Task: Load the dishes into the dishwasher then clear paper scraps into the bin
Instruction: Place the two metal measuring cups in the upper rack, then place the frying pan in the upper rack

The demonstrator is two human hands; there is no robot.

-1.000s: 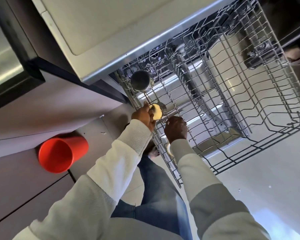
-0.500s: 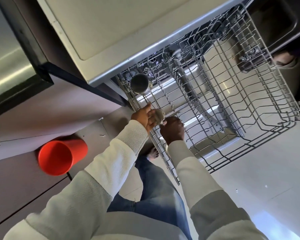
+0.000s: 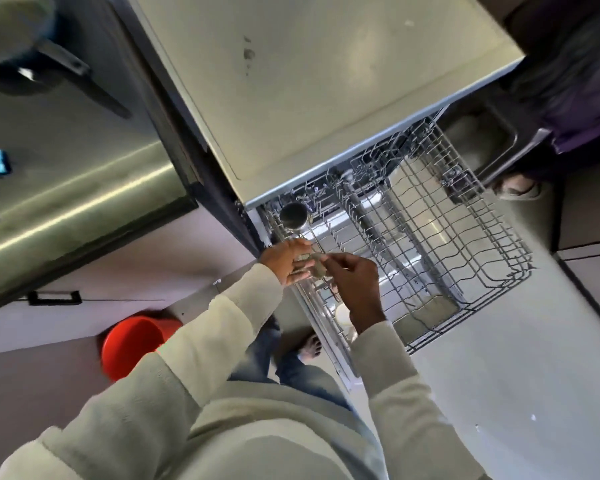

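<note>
The wire dishwasher rack (image 3: 430,237) is pulled out over the floor. A steel cup (image 3: 293,214) stands in its far left corner, and a white cup (image 3: 343,313) sits lower along the left side, partly hidden by my right wrist. My left hand (image 3: 283,263) grips a small steel cup (image 3: 313,266) just above the rack's left edge. My right hand (image 3: 355,284) is raised beside it, its fingertips pinching the same cup from the right. The cup is blurred and mostly covered by fingers.
A red bin (image 3: 132,344) stands on the floor to my left, below the grey cabinet fronts. The white countertop (image 3: 309,81) overhangs the dishwasher. Another person's sandalled foot (image 3: 516,188) is at the rack's far right. Pale floor (image 3: 499,375) lies right of the rack.
My right hand has come up off the rack wires to meet the small cup in my left hand. The view has tilted, showing more countertop.
</note>
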